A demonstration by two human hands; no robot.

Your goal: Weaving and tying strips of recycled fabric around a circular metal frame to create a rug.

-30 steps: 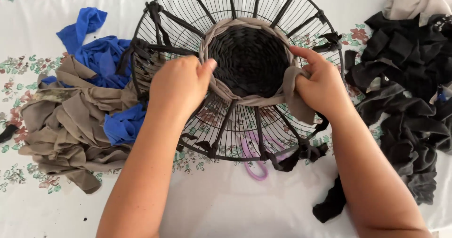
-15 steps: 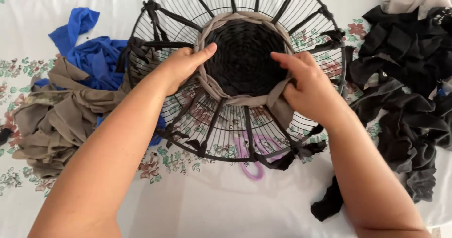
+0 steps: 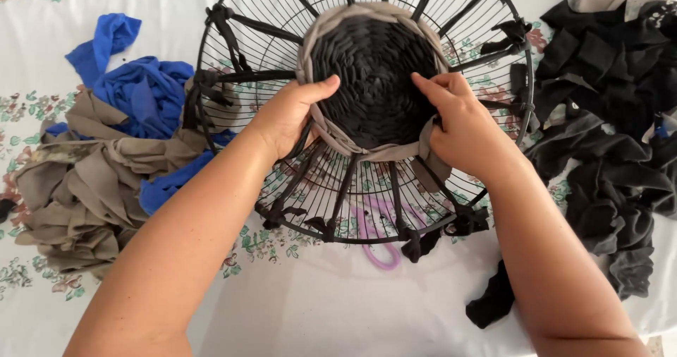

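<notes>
At the centre of the frame, my two hands close on the grey fabric strip (image 3: pixel 331 128) ringing the woven black disc (image 3: pixel 374 75) inside the wire fan guard (image 3: pixel 240 18). My left hand (image 3: pixel 285 117) pinches the strip at the disc's left edge, thumb on top; my right hand (image 3: pixel 465 128) grips it at the right edge, fingers curled shut. To do this well, I judge I should keep even tension on both sides and press the strip snug against the black rows. The guard lies flat on the floral worktop (image 3: pixel 282 307), black fabric strips knotted along its spokes. Purple scissors (image 3: pixel 377 247) show beneath it.
</notes>
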